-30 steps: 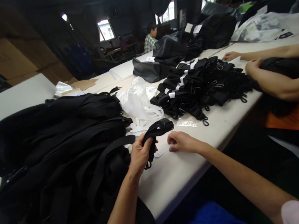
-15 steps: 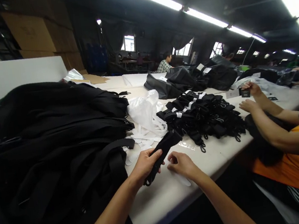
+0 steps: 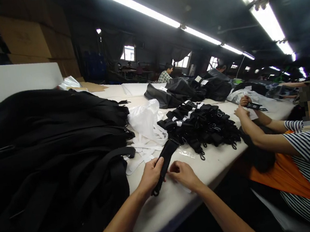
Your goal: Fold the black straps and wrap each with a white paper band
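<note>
Folded black strap sits above the near edge of the pale surface, slanting up and away; I see the left hand clamped on its lower part, thumb on top. The right hand is curled just beside it, fingertips close to the strap; I cannot tell whether they grip anything. A white strip shows partly beneath that hand. My reading: the step is steadying the folded bundle for banding; the next move would call for bringing a strip's end around it while keeping the folds tight. Beyond lies a heap of black straps, several with white bands, no writing legible. Further right, a co-worker's hand is at a dark label with pale marks, too small to read; no brand identified.
</note>
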